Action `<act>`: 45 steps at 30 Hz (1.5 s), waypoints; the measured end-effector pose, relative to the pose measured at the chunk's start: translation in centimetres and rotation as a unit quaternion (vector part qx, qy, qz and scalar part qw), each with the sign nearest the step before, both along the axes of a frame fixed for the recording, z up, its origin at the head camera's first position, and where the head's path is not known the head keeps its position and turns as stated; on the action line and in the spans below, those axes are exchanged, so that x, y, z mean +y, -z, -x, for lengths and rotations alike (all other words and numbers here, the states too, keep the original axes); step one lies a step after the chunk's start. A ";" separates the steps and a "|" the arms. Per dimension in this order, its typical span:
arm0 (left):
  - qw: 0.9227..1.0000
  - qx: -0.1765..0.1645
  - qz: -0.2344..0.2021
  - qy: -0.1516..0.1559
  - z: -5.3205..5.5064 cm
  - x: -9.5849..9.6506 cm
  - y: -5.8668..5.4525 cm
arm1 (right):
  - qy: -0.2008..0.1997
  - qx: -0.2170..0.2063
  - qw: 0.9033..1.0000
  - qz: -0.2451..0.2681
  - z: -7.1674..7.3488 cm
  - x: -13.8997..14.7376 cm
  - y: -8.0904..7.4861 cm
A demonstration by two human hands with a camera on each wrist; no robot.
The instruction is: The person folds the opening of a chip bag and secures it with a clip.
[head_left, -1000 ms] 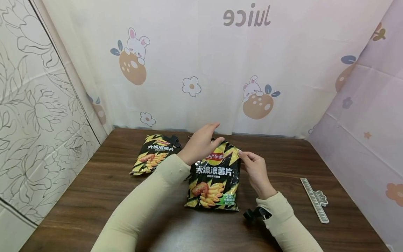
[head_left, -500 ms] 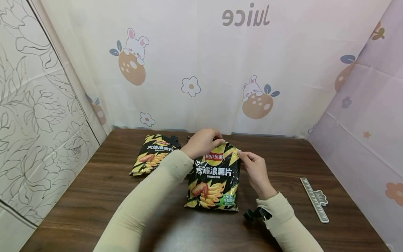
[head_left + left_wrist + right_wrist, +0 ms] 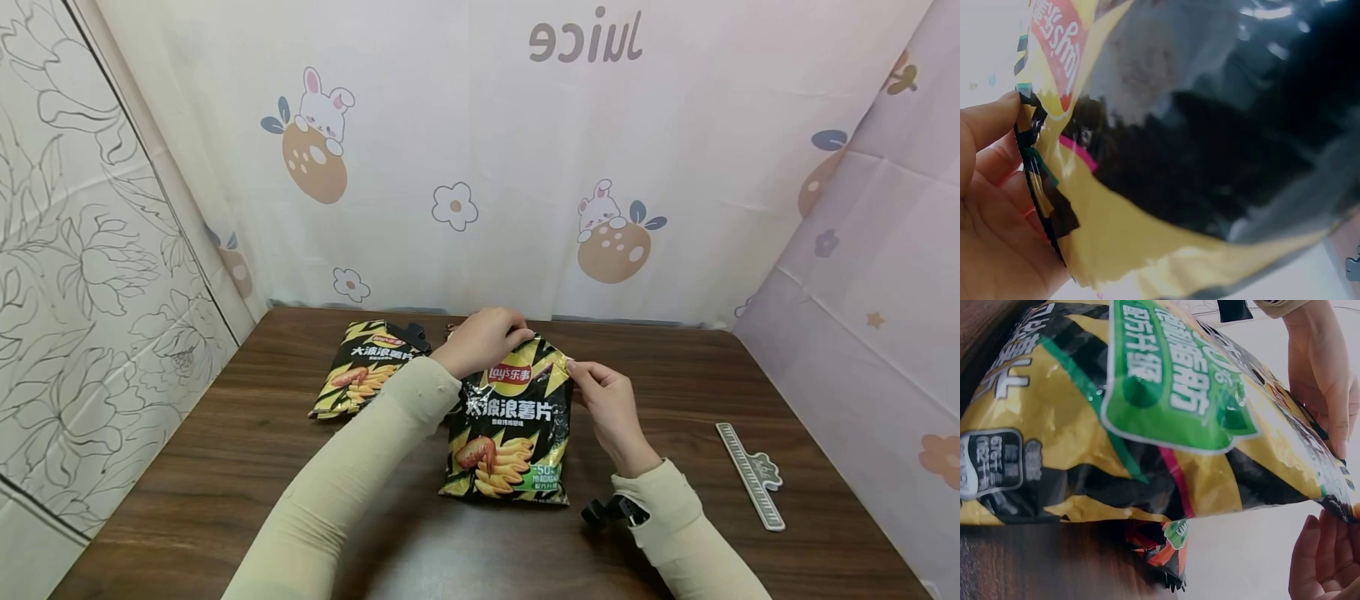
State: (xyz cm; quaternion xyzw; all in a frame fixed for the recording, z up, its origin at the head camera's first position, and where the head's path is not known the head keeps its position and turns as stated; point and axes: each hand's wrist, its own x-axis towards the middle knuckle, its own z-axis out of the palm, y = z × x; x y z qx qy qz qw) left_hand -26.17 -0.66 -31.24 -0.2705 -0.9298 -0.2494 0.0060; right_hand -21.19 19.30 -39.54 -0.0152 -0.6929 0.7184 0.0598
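Observation:
A black and yellow potato chip bag (image 3: 510, 433) stands tilted up from the table in the head view, between both hands. At its top edge my left hand (image 3: 483, 340) pinches the seal. In the left wrist view, the thumb of that left hand (image 3: 991, 187) lies on the bag's crimped edge, with fingers behind it. My right hand (image 3: 611, 408) pinches the bag's upper right corner between thumb and fingers. The right wrist view has the bag's green panel (image 3: 1172, 381) up close, my left hand (image 3: 1319, 375) above and my right hand (image 3: 1322, 562) below.
A second chip bag (image 3: 363, 375) with a black clip (image 3: 411, 335) lies at the left. A pale bag clip (image 3: 750, 479) rests on the table (image 3: 675, 550) at the right. Beyond the held bag, a red and black packet (image 3: 1163, 550) shows. A patterned curtain (image 3: 525, 150) hangs behind.
My left hand, raised with spread fingers a second ago, has come down and pinched the bag's top edge. My right hand keeps its grip on the corner, nearly still.

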 end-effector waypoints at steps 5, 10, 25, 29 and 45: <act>1.000 -0.017 -0.012 0.007 0.1 -0.2 0.0 | 0.001 0.001 1.000 -0.005 0.0 0.1 0.1; 1.000 -0.023 -0.014 0.013 0.3 -0.2 0.0 | -0.004 0.008 1.000 -0.021 0.0 0.4 0.2; 0.999 -0.027 -0.026 0.022 0.3 -0.3 -0.3 | -0.048 0.040 0.996 -0.062 -0.2 1.4 0.3; 0.999 -0.026 -0.023 0.025 0.4 -0.4 -0.2 | -0.047 0.045 0.996 -0.061 -0.2 1.4 0.4; 0.998 -0.019 -0.015 0.064 0.5 -1.1 -0.5 | -0.026 0.062 0.995 -0.069 -0.3 1.1 0.6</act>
